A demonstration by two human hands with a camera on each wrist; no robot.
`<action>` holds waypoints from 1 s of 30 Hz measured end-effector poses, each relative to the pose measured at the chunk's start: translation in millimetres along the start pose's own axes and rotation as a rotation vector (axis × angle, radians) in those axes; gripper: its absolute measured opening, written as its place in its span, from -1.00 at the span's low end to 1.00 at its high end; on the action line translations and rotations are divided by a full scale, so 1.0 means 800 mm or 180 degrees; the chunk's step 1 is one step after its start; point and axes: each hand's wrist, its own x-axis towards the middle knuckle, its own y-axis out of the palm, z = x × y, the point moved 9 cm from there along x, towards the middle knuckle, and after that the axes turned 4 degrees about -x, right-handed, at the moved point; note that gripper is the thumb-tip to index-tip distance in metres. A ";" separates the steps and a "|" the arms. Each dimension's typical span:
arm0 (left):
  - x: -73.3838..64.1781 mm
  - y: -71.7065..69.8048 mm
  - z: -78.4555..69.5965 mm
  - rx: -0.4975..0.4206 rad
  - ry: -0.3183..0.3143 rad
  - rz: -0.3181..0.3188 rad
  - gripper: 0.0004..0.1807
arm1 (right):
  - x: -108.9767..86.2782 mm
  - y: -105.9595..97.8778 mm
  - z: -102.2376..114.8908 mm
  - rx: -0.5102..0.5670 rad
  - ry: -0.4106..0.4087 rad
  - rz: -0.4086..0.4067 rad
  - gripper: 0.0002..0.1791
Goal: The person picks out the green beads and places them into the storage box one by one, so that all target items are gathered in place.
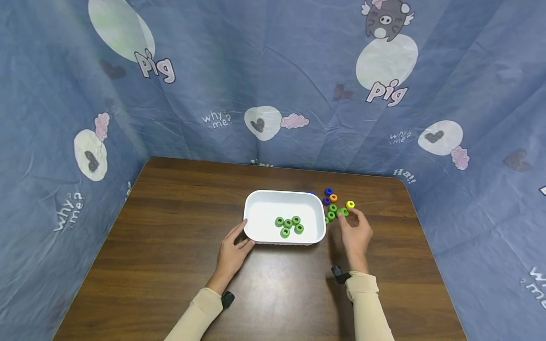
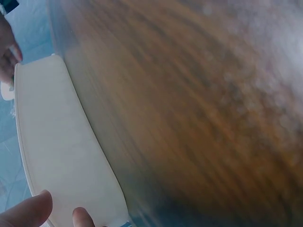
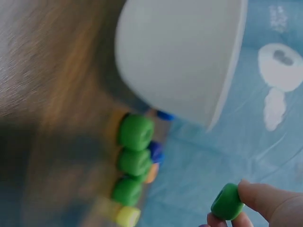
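My left hand [image 1: 232, 255] holds the near-left corner of a white plastic tray [image 1: 254, 208], its fingers and thumb spread around that corner. Inside the tray lie several green ring-shaped beads [image 1: 288, 223]. Beyond the tray's right end, my right hand [image 1: 357, 235] pinches one green bead [image 3: 228, 202] between thumb and fingers, lifted off the table in the right wrist view. Close by on the table are more green beads [image 3: 136, 132] in a row, touching or nearly touching one another. A yellow bead [image 1: 350, 204] lies just past the right fingertips.
Blue beads [image 1: 329, 191] and an orange bead [image 1: 333, 197] sit behind the green ones, one blue partly hidden by the tray. The brown wooden table [image 1: 179, 203] ends at a blue printed curtain [image 1: 213, 80] at the back and sides.
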 end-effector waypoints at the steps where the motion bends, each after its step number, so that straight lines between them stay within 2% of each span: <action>1: 0.000 0.000 0.000 -0.0006 -0.0010 -0.0004 -0.30 | -0.001 0.002 0.008 0.0012 -0.0060 0.0039 -0.63; 4: 0.001 0.000 0.002 0.0005 -0.0080 -0.0014 -0.30 | -0.006 0.008 0.030 0.0006 -0.0214 0.0177 -0.62; 9: -0.009 0.000 -0.029 -0.0018 -0.0182 0.0041 -0.31 | -0.012 0.024 0.053 -0.0079 -0.0389 0.0352 -0.63; 11: -0.014 0.000 -0.043 -0.0021 -0.0167 0.0057 -0.32 | -0.016 0.031 0.059 -0.0114 -0.0459 0.0403 -0.64; 17: -0.015 0.001 -0.051 0.0105 -0.0036 0.0039 -0.33 | -0.026 0.045 0.068 -0.0130 -0.0576 0.0506 -0.67; 19: -0.015 0.001 -0.053 0.0097 -0.0052 0.0043 -0.33 | -0.028 0.047 0.069 -0.0161 -0.0593 0.0519 -0.68; 24: -0.013 0.001 -0.043 0.0014 -0.0129 0.0044 -0.32 | -0.034 0.056 0.076 -0.0220 -0.0708 0.0598 -0.67; 30: -0.004 0.001 -0.010 0.0004 -0.0081 -0.0008 -0.30 | -0.041 0.069 0.079 -0.0350 -0.0752 0.0851 -0.64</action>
